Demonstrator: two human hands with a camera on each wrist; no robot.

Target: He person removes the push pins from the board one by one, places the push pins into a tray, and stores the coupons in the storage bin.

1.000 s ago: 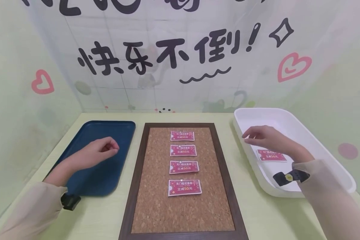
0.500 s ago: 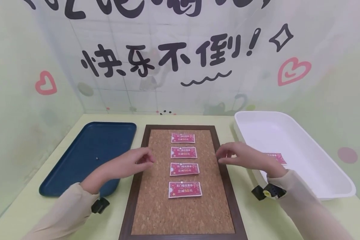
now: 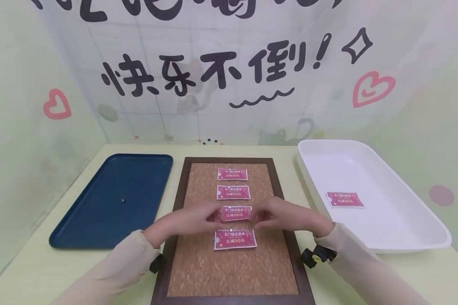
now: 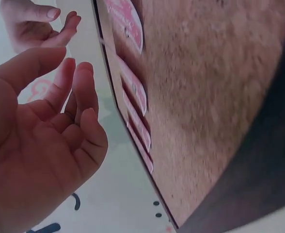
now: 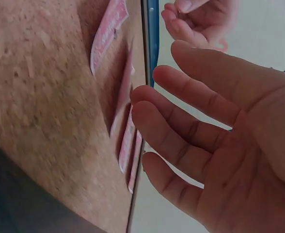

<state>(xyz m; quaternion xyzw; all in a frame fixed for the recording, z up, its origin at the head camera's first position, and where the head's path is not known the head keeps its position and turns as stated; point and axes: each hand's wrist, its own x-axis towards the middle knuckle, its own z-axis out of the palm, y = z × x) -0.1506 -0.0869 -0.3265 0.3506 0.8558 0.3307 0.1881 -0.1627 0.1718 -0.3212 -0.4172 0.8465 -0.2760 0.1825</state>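
Several pink coupons, among them a front coupon (image 3: 234, 239), are pinned in a column on a brown-framed cork board (image 3: 233, 275). Above the board, my left hand (image 3: 192, 218) and right hand (image 3: 284, 214) face each other, near the left and right ends of the third coupon (image 3: 236, 213) from the back. Both wrist views show loosely bent fingers on the left hand (image 4: 40, 131) and right hand (image 5: 220, 131), with nothing visible in either. They hover off the board, apart from the coupons (image 4: 133, 82). In the head view the left fingers cover that coupon's left edge.
A dark blue tray (image 3: 110, 228) with one small pin (image 3: 123, 201) lies to the left of the board. On the right stands a white plastic tray (image 3: 400, 220) with another pink coupon (image 3: 345, 199) in it. A printed cloth wall (image 3: 229, 123) closes off the back.
My left hand has moved right from over the blue tray, and my right hand left from over the white tray, until both meet above the board. The pinned coupons stay put.
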